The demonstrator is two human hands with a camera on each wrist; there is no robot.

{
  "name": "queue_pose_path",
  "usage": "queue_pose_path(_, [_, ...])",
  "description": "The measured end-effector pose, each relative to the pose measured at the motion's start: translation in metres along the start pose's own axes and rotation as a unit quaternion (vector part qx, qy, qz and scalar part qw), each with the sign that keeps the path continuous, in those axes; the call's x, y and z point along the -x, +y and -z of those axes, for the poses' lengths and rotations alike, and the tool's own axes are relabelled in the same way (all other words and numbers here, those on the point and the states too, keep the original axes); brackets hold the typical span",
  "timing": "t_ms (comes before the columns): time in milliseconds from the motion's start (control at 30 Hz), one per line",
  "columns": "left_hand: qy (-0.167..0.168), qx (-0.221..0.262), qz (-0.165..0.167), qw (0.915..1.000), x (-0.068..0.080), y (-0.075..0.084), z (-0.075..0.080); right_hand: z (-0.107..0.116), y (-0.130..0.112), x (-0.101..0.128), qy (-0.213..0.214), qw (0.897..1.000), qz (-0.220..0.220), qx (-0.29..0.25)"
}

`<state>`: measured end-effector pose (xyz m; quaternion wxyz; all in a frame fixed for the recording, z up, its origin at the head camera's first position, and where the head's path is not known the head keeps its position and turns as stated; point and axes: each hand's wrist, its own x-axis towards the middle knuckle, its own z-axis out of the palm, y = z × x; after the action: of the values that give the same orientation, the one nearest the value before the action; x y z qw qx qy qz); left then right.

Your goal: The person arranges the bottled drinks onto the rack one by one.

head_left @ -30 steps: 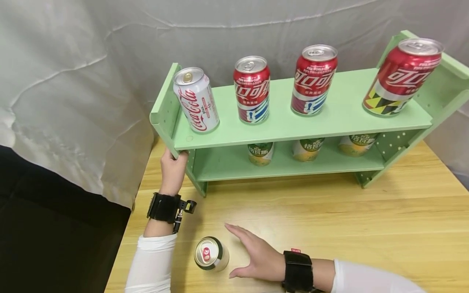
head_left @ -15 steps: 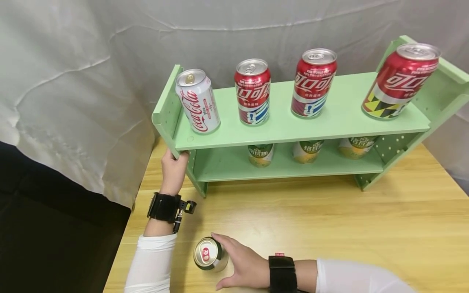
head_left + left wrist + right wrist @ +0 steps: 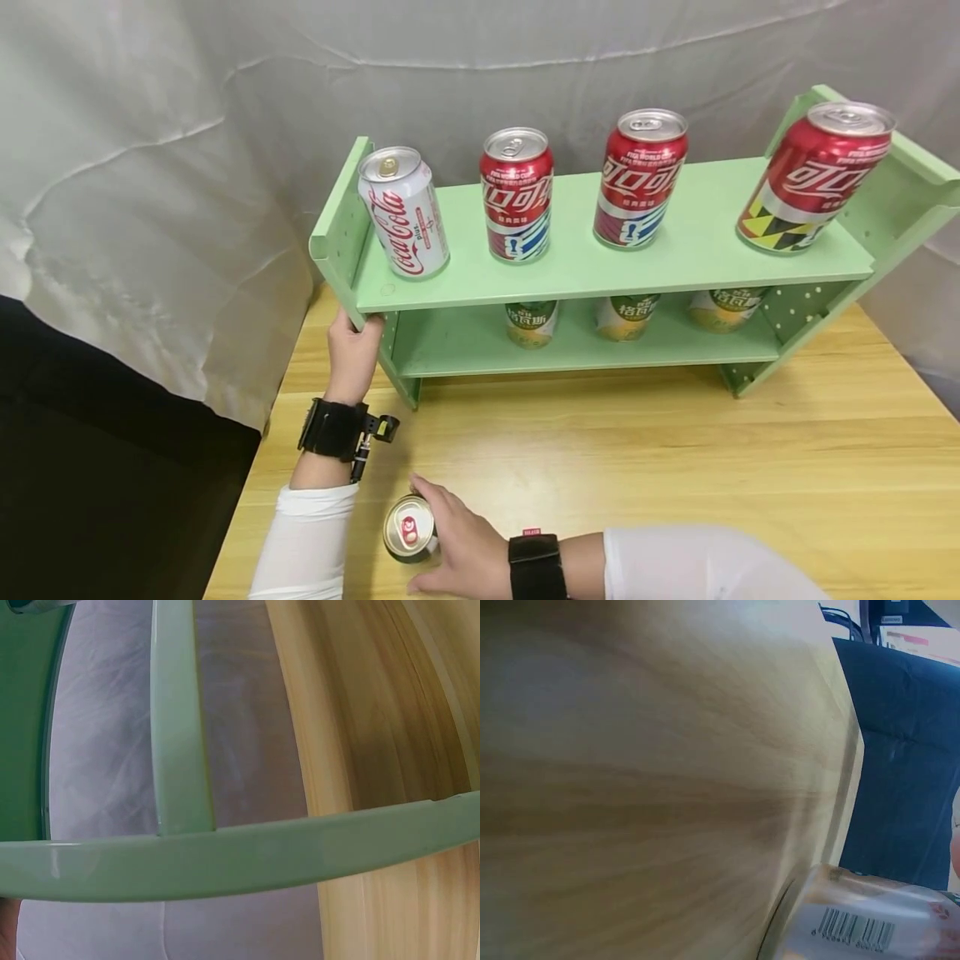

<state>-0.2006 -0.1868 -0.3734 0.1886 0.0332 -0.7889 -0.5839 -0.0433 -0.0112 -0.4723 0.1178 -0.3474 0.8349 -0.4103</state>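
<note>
My left hand point(image 3: 354, 354) grips the left side panel of a light green two-tier shelf point(image 3: 570, 279), below its upper board. Most of that hand is out of sight in the left wrist view, where the shelf's side frame point(image 3: 247, 862) crosses. A can point(image 3: 409, 527) with a gold lid and red pull tab stands upright on the table before me. My right hand point(image 3: 468, 550) is curved about the can's right side, fingers at its far side; the thumb looks apart from its near side. The can's barcode point(image 3: 853, 930) shows in the right wrist view.
On the upper board stand a white cola can point(image 3: 408, 221) and red cola cans point(image 3: 517, 196), spaced apart. Several green-and-yellow cans point(image 3: 531, 323) stand on the lower board. Behind hangs a grey cloth point(image 3: 480, 92). The wooden table point(image 3: 637, 450) has its left edge beside dark fabric point(image 3: 112, 483).
My right hand has moved left to the can and around it. The can has shifted slightly left. My left hand keeps its grip on the shelf; the view has tilted a little.
</note>
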Motion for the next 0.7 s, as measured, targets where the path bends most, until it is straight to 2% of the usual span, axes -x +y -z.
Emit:
queue_pose_path(133, [-0.005,0.001,0.001,1.0000,-0.0003,-0.0001,0.0009,-0.0044,-0.0016,-0.0050,0.037,0.999,-0.019,0.019])
queue_pose_path(233, [-0.005,-0.001,0.000,1.0000,-0.0005,-0.0002,0.0008,-0.0055,-0.0005,-0.0063,0.049,0.998,-0.017,0.026])
queue_pose_path(700, [-0.010,0.002,0.007,0.9999,-0.0009,0.0007,0.0007,-0.0004,0.0065,-0.0088,0.037,0.999,0.034,0.022])
